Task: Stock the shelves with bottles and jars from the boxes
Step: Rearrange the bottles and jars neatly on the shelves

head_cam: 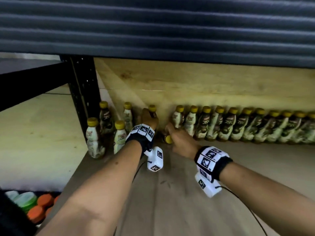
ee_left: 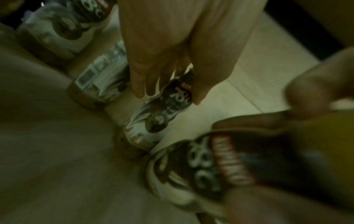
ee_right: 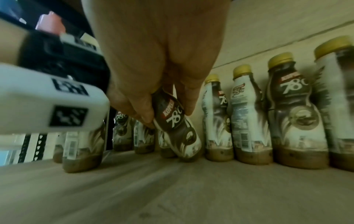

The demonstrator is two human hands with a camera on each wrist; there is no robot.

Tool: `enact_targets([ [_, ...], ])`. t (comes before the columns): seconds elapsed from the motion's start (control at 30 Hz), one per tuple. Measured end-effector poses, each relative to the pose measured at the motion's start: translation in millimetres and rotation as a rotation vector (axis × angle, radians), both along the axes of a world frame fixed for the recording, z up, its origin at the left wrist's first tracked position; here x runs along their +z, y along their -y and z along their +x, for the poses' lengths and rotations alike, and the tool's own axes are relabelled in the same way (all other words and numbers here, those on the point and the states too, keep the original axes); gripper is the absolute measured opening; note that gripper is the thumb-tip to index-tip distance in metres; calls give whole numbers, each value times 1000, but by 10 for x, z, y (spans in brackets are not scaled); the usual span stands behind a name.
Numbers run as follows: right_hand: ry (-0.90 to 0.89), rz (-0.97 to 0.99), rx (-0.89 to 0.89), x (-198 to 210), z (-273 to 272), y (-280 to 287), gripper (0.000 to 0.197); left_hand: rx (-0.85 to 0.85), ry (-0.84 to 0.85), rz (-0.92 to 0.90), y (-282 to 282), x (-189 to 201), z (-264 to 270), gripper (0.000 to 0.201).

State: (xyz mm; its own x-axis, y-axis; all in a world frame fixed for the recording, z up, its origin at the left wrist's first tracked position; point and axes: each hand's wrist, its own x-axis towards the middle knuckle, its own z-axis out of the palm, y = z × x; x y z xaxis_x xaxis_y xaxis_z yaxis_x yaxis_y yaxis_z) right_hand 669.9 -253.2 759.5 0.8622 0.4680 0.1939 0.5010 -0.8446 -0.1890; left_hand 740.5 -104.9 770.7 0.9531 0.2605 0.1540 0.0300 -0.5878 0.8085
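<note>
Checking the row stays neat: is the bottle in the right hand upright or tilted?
Tilted. The right hand grips the bottle near its top; it leans beside the upright row of bottles.

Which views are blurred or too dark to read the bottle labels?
Head: bright enough, but motion blur smears the row along the back wall, so labels barely read. Left wrist: dim, green-tinted and the blurriest; the near bottle is a smear. Right wrist: dim too, edges streaked and stretched, yet the tilted bottle in the right hand reads "78°C".
</note>
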Motion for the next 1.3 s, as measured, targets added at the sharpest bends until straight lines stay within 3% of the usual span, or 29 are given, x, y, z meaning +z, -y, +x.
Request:
enact_targets([
  [0.13, -1, 306, -80, 74, -47, 154, 43, -59, 17, 21, 47, -25, -49, 29],
  [0.23, -108, 556, -171, 133, -70, 267, 42, -172, -4, 78, 17, 15, -283, 26],
  [0.33, -196, 629, -168, 136, -155, 234, 29, -315, -37, 100, -106, -6, -654, 24],
  [0.4, -227, 620, -105, 145, -257, 131, 23, -352, -51, 96, -230, -29, -919, 34],
  [0.63, -357, 597, 113, 162, -586, -519, 28, -210, -111, 85, -949, -51, -1703, 51],
  [0.77, -331, 606, 204, 116, -688, -1070, 29, 65, -84, 39, -1272, -65, -2001, 48],
  [0.9, -280, 602, 198, 31, -739, -1501, 32, 296, -92, 176, -1421, -49, -2182, 42],
  [1.3, -200, 490, 243, 70, -835, -1396, 32, 314, -76, 217, -1534, -7, -2325, 35],
])
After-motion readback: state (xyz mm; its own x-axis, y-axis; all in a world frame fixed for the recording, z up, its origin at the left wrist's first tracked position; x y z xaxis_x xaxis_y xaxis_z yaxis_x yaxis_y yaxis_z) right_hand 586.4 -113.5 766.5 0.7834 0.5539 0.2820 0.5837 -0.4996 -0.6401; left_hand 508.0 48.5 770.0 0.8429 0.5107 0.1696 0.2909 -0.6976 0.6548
